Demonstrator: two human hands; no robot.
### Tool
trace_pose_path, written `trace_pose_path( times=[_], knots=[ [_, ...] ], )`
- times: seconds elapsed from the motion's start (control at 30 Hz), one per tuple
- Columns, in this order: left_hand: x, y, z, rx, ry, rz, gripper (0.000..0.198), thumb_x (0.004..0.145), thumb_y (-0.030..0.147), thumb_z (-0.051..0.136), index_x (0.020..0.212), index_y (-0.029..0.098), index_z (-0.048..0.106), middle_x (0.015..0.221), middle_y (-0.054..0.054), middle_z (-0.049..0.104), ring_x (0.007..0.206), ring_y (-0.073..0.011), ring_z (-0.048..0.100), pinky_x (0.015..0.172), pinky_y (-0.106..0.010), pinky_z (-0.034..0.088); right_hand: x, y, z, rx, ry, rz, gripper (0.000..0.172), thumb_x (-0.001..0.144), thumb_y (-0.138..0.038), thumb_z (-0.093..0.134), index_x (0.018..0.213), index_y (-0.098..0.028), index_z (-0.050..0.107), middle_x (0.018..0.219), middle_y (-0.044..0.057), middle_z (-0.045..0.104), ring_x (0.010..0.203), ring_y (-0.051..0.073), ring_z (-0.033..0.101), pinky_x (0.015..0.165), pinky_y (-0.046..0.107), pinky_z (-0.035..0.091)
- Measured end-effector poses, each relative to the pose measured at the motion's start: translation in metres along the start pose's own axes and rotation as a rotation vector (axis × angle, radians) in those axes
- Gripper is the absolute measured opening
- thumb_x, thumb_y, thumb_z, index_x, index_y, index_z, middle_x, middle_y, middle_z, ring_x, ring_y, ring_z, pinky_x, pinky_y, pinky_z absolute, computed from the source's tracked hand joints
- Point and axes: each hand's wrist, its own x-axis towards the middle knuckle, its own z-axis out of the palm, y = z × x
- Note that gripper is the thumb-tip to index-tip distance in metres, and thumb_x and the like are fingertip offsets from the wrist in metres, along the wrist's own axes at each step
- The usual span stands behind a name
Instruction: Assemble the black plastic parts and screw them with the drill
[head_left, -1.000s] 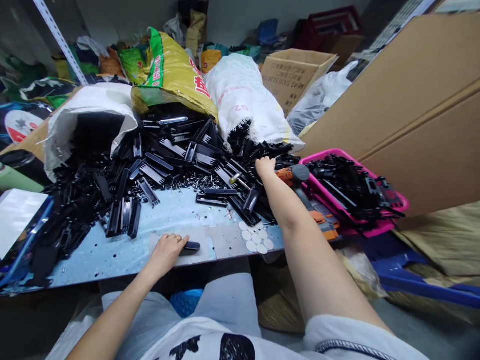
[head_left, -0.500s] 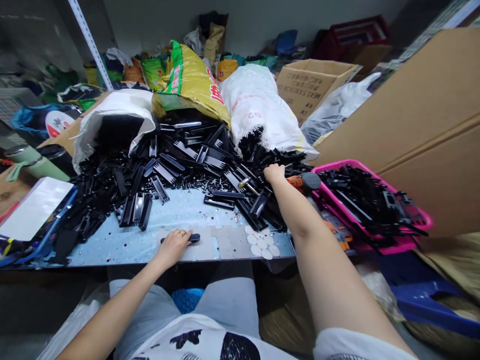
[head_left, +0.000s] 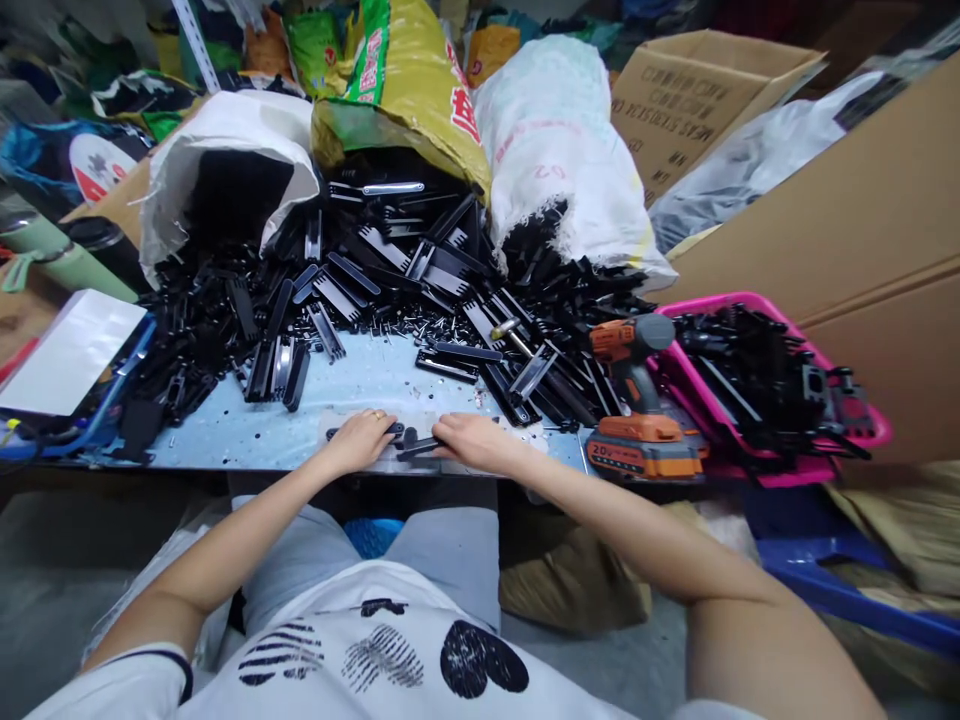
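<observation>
Left hand (head_left: 365, 440) palm down at the near edge of the surface (head_left: 225, 440), fingers curled over a short black part (head_left: 397, 431), clamping it flat. Right hand (head_left: 471, 441) just beside it, palm down, fingertips on the end of a thin black strip (head_left: 418, 448) that lies between both hands; pinching or only touching, cannot tell. Strip and part nearly touch. Right of the hands an orange cordless drill (head_left: 636, 400) stands upright on its battery, against a pink basket (head_left: 870, 437) full of black pieces. Behind the hands, a heap of black plastic parts (head_left: 390, 260) covers the surface. Farther back: white sack (head_left: 559, 140), yellow bag (head_left: 420, 90), cardboard box (head_left: 697, 90).
</observation>
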Motion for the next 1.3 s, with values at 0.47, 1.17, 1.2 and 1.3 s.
trace_pose_path(
  times=[0.47, 1.17, 1.2, 1.3],
  knots=[
    [-0.009, 0.009, -0.008, -0.029, 0.034, -0.007, 0.049, 0.077, 0.055, 0.06, 0.108, 0.019, 0.051, 0.096, -0.008, 0.062, 0.088, -0.0246, 0.06, 0.074, -0.032, 0.043, 0.001, -0.042, 0.014, -0.081, 0.134, 0.159, 0.037, 0.098, -0.044, 0.028, 0.103, -0.02, 0.056, 0.092, 0.009, 0.06, 0.081, 0.02, 0.056, 0.066, 0.029, 0.03],
    [0.055, -0.12, -0.068, 0.256, 0.331, -0.552, 0.016, 0.08, 0.004, 0.044, 0.082, 0.008, 0.059, 0.098, -0.018, 0.062, 0.103, -0.029, 0.052, 0.091, -0.045, 0.037, 0.116, 0.043, 0.008, 0.049, 0.362, 0.305, 0.027, 0.095, -0.03, 0.04, 0.112, -0.016, 0.055, 0.109, 0.012, 0.058, 0.101, 0.023, 0.049, 0.086, 0.033, 0.038],
    [0.051, -0.112, -0.067, 0.209, 0.39, -0.539, 0.015, 0.079, 0.007, 0.047, 0.086, 0.01, 0.06, 0.097, -0.016, 0.063, 0.101, -0.0285, 0.054, 0.089, -0.043, 0.039, 0.138, 0.049, 0.003, 0.059, 0.353, 0.369, 0.026, 0.095, -0.027, 0.039, 0.113, -0.016, 0.055, 0.11, 0.012, 0.058, 0.103, 0.024, 0.048, 0.086, 0.033, 0.039],
    [0.029, -0.082, -0.058, -0.152, 0.626, -0.483, 0.02, 0.079, 0.018, 0.054, 0.098, 0.014, 0.06, 0.093, -0.009, 0.065, 0.087, -0.0215, 0.061, 0.082, -0.034, 0.046, 0.193, 0.059, -0.003, 0.114, 0.291, 0.494, 0.028, 0.093, -0.017, 0.034, 0.114, -0.015, 0.053, 0.111, 0.014, 0.057, 0.104, 0.024, 0.05, 0.083, 0.033, 0.041]
  ],
)
